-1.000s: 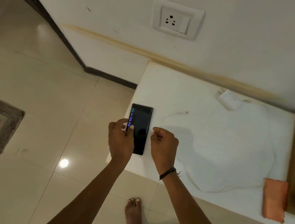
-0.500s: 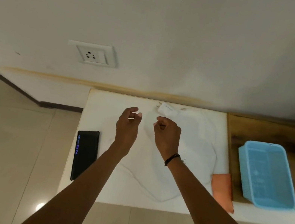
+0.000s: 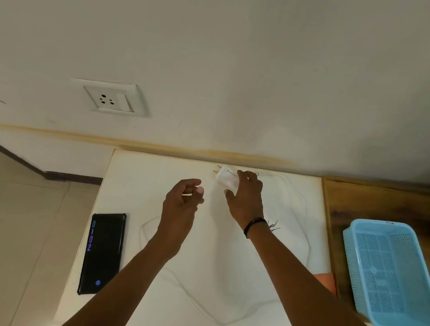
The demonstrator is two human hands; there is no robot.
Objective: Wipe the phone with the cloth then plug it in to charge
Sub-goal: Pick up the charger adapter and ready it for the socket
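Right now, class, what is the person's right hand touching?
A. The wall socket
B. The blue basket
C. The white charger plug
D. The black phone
C: the right hand closes around the white charger plug at the back of the white table, while the phone lies untouched at the table's left edge.

The right hand [image 3: 245,197] has moved forward. Half a second ago it hung curled in the air, just short of the white charger plug [image 3: 226,178]. Now its fingers [image 3: 246,174] are spread over the plug and touch it. The left hand [image 3: 182,200] was beside the phone [image 3: 103,253] a second ago. Now it is up in the air, loosely curled, just left of the right hand.
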